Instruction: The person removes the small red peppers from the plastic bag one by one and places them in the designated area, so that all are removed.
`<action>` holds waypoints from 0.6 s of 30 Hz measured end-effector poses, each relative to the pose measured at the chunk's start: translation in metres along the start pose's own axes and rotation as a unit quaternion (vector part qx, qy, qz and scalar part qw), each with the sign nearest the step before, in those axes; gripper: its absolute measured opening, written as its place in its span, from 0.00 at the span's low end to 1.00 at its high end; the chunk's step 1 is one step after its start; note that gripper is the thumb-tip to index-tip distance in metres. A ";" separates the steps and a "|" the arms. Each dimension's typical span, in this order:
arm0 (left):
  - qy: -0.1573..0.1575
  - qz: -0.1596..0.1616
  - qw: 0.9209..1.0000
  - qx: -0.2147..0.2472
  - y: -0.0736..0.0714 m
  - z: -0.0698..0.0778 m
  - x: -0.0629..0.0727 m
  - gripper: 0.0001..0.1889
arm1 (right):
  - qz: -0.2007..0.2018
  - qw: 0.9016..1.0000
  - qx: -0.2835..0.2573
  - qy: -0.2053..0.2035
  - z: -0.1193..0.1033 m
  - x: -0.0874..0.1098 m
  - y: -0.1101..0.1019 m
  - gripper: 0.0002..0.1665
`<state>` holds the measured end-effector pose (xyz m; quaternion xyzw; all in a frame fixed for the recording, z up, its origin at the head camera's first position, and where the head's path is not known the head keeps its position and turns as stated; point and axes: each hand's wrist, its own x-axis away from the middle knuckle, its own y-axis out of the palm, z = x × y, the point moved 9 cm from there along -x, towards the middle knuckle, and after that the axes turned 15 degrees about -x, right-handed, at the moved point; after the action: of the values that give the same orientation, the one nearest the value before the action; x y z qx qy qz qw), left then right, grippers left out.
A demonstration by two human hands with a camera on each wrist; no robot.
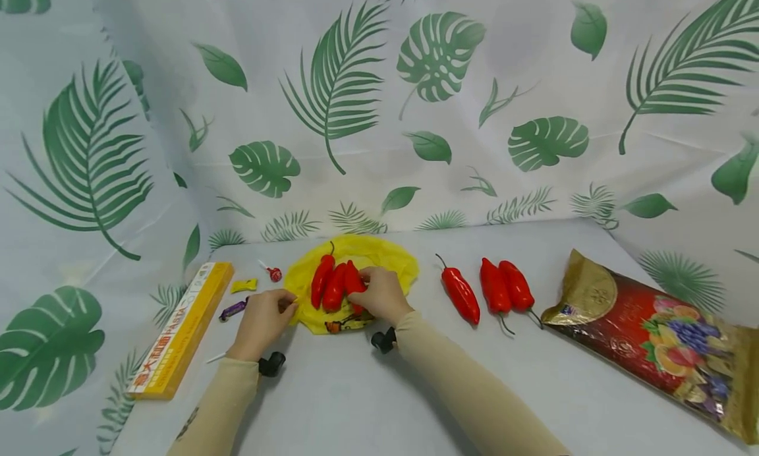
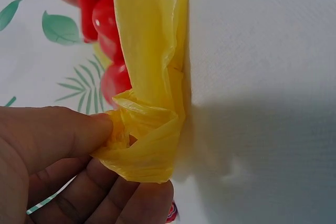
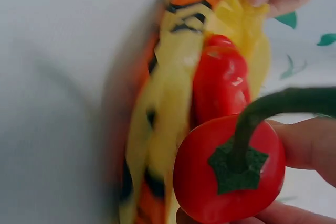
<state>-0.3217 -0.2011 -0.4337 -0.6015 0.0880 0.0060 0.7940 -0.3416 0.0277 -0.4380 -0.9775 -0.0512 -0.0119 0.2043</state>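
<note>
A yellow plastic bag (image 1: 388, 261) lies spread on the table, with red peppers (image 1: 334, 288) on it. My left hand (image 1: 265, 319) pinches the bag's left edge between thumb and fingers; the left wrist view shows the bunched yellow plastic (image 2: 149, 145) there. With my right hand (image 1: 382, 294) I hold the rightmost red pepper (image 1: 354, 281) of the group, its green stem (image 3: 241, 145) toward the wrist camera. Another red pepper (image 3: 220, 82) lies just beyond it. Orange and black print shows on the bag's near side.
Three more red peppers (image 1: 460, 296) lie right of the bag. At far right is a red and gold packet (image 1: 652, 344). On the left are a yellow pasta box (image 1: 184, 331), a red lollipop (image 1: 274, 274), a yellow wrapped candy (image 1: 244, 285) and a purple one (image 1: 234, 310).
</note>
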 end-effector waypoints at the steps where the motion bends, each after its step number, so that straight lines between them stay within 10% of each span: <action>1: 0.002 0.002 1.000 -0.001 0.000 0.000 0.000 0.09 | 0.000 1.000 -0.004 -0.004 -0.002 0.002 -0.005 0.30; 18: 0.005 -0.021 1.000 0.001 0.001 0.004 0.004 0.11 | 0.069 0.996 0.045 0.033 0.033 0.040 -0.102 0.35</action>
<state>-0.3174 -0.1969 -0.4345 -0.6025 0.0797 -0.0134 0.7940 -0.3127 0.1376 -0.4261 -0.9676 0.0230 -0.0275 0.2501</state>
